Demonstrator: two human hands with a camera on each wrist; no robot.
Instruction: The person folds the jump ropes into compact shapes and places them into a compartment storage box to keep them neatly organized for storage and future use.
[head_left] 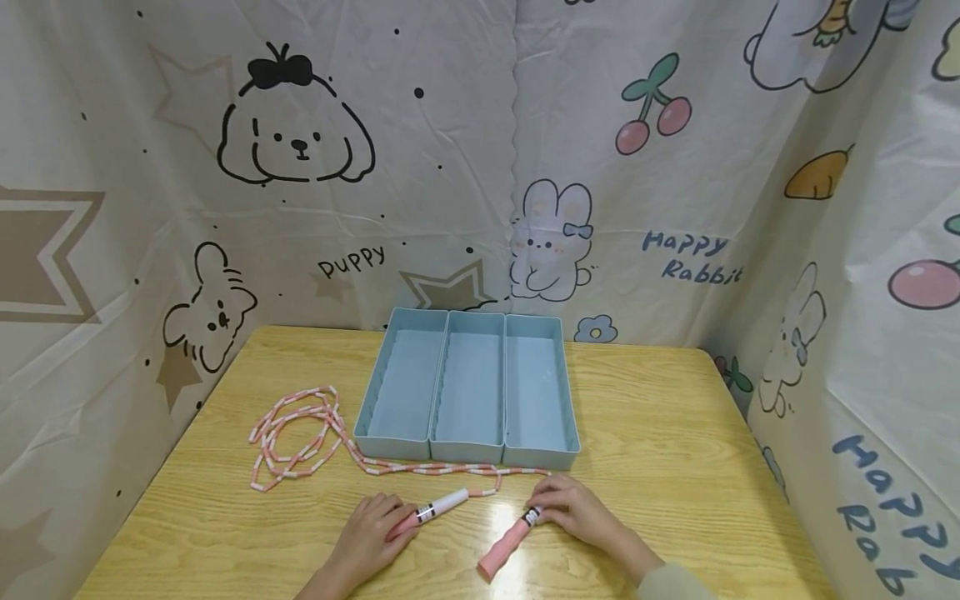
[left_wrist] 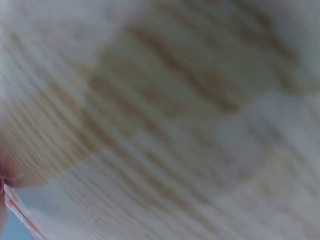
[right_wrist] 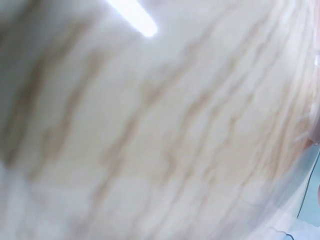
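Observation:
A pink and white beaded jump rope lies coiled on the wooden table, left of a blue tray, and its cord runs along the tray's front to two handles. My left hand lies over the pink end of the left handle, fingers curled round it. My right hand pinches the top end of the right handle, whose pink grip points toward me. Both wrist views are filled with blurred wood grain close up.
A light blue tray with three long compartments, nothing in them, stands at the table's middle. Cartoon-printed cloth walls close in the table at the back and both sides. Bare tabletop lies right of the tray.

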